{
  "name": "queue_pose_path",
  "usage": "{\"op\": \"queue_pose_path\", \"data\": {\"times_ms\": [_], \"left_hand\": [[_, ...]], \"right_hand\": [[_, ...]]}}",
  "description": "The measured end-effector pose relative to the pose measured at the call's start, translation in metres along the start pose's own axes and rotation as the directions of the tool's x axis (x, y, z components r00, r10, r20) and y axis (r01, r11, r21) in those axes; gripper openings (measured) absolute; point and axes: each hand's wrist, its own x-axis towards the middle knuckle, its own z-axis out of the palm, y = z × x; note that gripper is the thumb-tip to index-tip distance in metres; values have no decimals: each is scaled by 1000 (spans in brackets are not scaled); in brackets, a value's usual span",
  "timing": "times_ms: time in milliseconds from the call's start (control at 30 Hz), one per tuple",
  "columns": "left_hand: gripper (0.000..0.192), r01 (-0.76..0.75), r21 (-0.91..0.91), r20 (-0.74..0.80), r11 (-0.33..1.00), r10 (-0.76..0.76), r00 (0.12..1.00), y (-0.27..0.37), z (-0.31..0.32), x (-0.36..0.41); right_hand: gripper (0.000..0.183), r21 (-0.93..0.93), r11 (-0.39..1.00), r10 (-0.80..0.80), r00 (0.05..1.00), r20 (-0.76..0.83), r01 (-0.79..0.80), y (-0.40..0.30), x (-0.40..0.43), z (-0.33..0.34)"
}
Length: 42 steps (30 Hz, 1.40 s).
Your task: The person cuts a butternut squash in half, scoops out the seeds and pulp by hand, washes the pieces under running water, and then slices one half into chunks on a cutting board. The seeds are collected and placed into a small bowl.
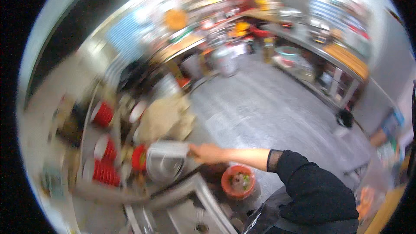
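Note:
My right hand (pixel 206 153) reaches left across the view, its fingers closed at the near end of a pale, flat rectangular object (pixel 167 149). Motion blur hides exactly what this object is. Just below it is a round metal pot or bowl (pixel 165 168); I cannot tell whether the two touch. Close on the left is a red container (pixel 139 158). A crumpled tan cloth or sack (pixel 165 117) lies just beyond my hand. My left hand is out of view.
Red-and-white bowls (pixel 105 172) stand on the left counter. A metal sink (pixel 195 214) is in front, beside an orange bucket (pixel 239 182) holding scraps on the grey tiled floor (pixel 253 110). A gas cylinder (pixel 226 61) and a steel worktable (pixel 312 45) stand farther back.

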Motion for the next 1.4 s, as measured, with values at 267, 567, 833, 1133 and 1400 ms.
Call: {"op": "queue_pose_path", "data": {"times_ms": [267, 567, 833, 1133, 1400], "left_hand": [[38, 135, 477, 580, 868, -426, 694, -183, 298, -105], [43, 83, 576, 641, 813, -513, 572, -303, 469, -174], [48, 653, 253, 965, 714, -144, -217, -252, 658, -61], [42, -620, 424, 811, 660, -581, -64, -560, 991, -389], [65, -683, -684, 457, 256, -580, -674, -765, 1072, -620]], "right_hand": [[57, -11, 680, 733, 680, -18, -733, 227, -406, -162], [9, 832, -14, 855, -424, 298, 555, 322, -713, -207], [17, 356, 232, 874, -355, 333, 905, 385, -777, -293], [10, 853, 360, 676, -736, 39, 377, 398, -757, -387], [49, 800, 598, 436, -815, -380, -53, 460, -754, -494]]}}
